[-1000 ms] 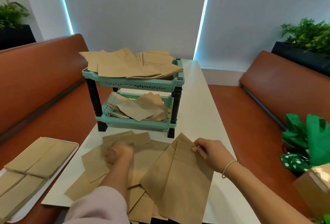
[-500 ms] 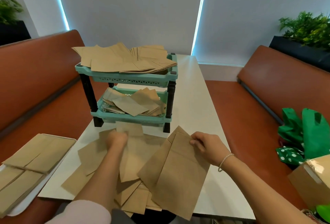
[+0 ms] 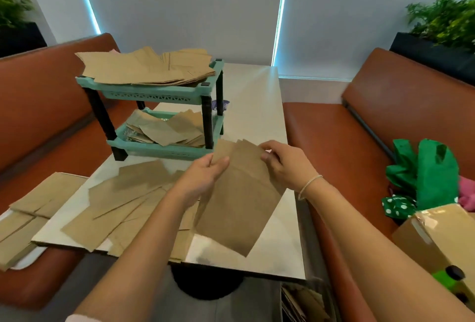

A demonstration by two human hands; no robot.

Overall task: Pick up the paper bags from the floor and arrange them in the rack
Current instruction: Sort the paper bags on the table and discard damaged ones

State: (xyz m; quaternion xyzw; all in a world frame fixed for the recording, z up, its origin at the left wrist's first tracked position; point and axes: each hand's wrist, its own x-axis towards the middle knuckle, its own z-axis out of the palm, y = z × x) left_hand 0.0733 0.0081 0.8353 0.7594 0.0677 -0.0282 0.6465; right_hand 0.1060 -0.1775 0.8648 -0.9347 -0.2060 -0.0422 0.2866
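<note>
Both hands pinch one paper bag (image 3: 239,195) at its top edge: the left hand (image 3: 203,180) at its 10 o'clock corner, the right hand (image 3: 285,165) at 1 o'clock, the bag hanging above the surface (image 3: 257,105). The rack (image 3: 159,95) at 11 o'clock already carries heaped bags, so a limp bag pushed in could likely snag a post or nudge the stack off.

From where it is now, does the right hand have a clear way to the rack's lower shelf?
Probably yes. The right hand grips the paper bag just in front of the rack; the lower shelf faces it open, only a black corner post stands near that path.
</note>
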